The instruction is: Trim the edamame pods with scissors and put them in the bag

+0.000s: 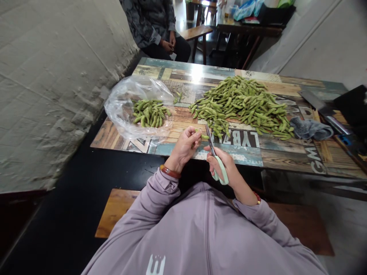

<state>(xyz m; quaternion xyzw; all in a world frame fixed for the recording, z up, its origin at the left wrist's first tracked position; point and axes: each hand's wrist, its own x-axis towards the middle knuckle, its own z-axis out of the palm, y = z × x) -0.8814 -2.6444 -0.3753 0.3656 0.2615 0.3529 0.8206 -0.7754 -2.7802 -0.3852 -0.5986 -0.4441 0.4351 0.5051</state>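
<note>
My left hand [187, 144] pinches a green edamame pod [204, 136] near the table's front edge. The pod's free end reaches the blades of the scissors [220, 168], which have pale green handles. Those handles sit in my right hand [225, 162], fingers wrapped round them and blades pointing away from me. Just beyond the blades lies a large heap of edamame pods [243, 101]. To the left, a clear plastic bag [120, 103] lies spread open with a smaller pile of pods [151, 114] in it. A few small trimmings [178, 96] are scattered between bag and heap.
On the table's [281, 156] right side lie a grey cloth [311, 128] and a cleaver [315, 102]. Across the table a person [160, 30] sits with hands together. A wall [51, 84] runs along the left. Wooden bench [117, 208] parts show below me.
</note>
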